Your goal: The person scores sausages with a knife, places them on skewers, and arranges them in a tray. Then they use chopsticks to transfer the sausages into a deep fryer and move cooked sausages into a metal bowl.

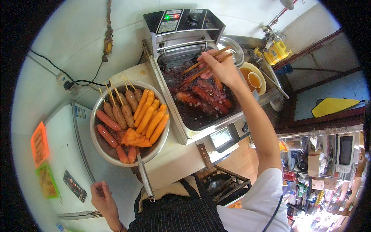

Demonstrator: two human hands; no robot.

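Observation:
My right hand [217,68] grips a pair of wooden chopsticks [197,76] over an electric deep fryer [187,24]. Their tips reach into the dark, bubbling oil, where several reddish-brown sausages [207,97] float. To the fryer's left, a round metal basin [93,136] holds skewered brown sausages [116,111], yellow-orange sausages [147,114], pinkish sausages [107,134] and a flat breaded piece [135,138]. A metal-handled utensil [145,177] leans out over the basin's near rim. Low on the left, my left hand [103,197] is loosely curled with nothing visible in it, near a white freezer's edge.
A knife with a riveted wooden handle [204,156] lies before the fryer. Right of it stand a cream bowl of brown liquid [245,68] and a yellow detergent bottle [276,52]. On the left are a phone [74,185], an orange tray [43,156] and a green tray [47,185].

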